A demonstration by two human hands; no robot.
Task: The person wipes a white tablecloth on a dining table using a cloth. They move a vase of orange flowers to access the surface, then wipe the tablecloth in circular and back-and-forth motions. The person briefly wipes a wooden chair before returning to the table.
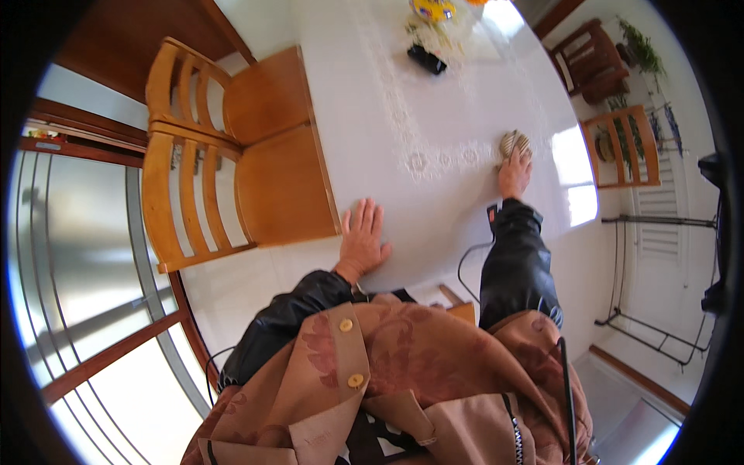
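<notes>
My right hand [515,173] is stretched forward over the table, its fingers on a bunched, striped beige-and-brown cloth [514,142]. The cloth lies on the white tabletop [430,215], just right of a lacy floral pattern [444,160]. Flat on the near left edge of that table rests my left hand [361,241], palm down and holding nothing, its thumb spread to the side. Black sleeves cover both forearms.
Two wooden chairs [279,186] stand against the table's left side, and another wooden chair [625,148] is at its right. Farther up the tabletop lie a small black object [427,59] and a yellow patterned item [433,9]. A black metal rack [645,334] stands at the right.
</notes>
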